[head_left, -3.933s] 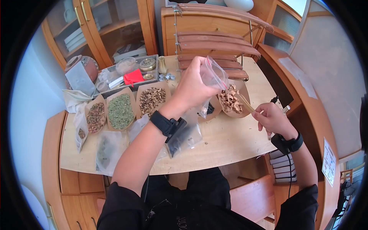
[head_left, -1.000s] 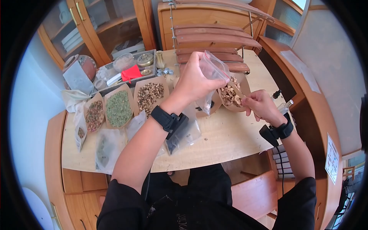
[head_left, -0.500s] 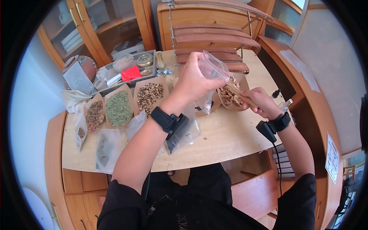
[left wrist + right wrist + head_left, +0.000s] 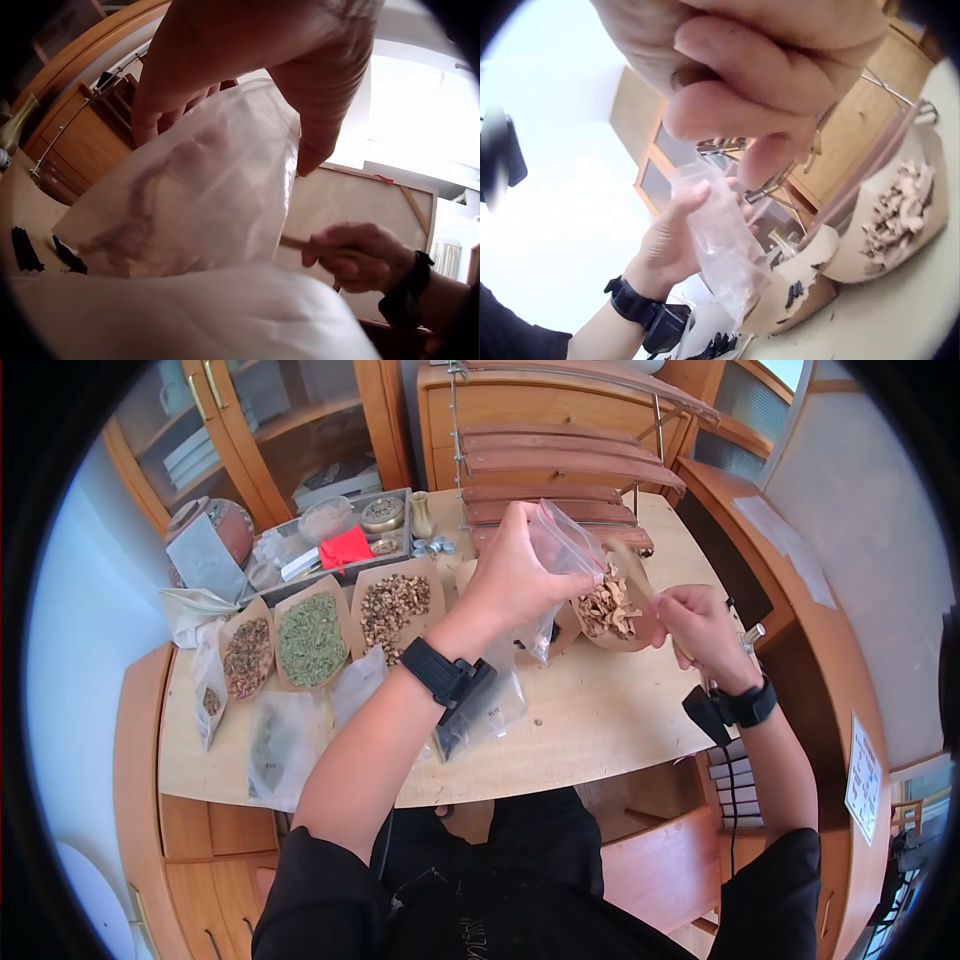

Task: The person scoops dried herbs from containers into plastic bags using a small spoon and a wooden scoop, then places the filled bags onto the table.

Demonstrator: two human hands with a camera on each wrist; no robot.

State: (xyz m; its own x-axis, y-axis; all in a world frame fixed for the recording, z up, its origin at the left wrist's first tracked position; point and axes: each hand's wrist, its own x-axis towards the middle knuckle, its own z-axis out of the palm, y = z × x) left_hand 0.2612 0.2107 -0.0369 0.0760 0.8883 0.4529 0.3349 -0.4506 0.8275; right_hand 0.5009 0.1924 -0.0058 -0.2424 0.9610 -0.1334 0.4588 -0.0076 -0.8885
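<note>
My left hand [image 4: 515, 575] pinches the mouth of a clear zip bag [image 4: 558, 545], thumb on one side and fingers on the other. In the left wrist view the bag [image 4: 202, 180] hangs with its mouth spread, dim contents showing through the plastic. My right hand [image 4: 705, 628] grips a light wooden scoop [image 4: 295, 242], its blade blurred over the rightmost paper tray [image 4: 847, 262]. Dried brown slices [image 4: 608, 610] lie in that tray. Beside it, partly behind the bag, a paper tray holds a few black pieces [image 4: 795, 291].
Paper trays of brown bits [image 4: 392, 610], green herb [image 4: 312, 640] and reddish mix [image 4: 248, 655] line the left. Filled plastic bags [image 4: 485, 710] lie in front. A grey box [image 4: 300, 585] of small items and a slatted wooden rack [image 4: 560, 460] stand behind.
My right hand has moved slightly right and back from the bag's mouth, and the scoop has swung steeper over the slices. The left hand keeps holding the bag in nearly the same place.
</note>
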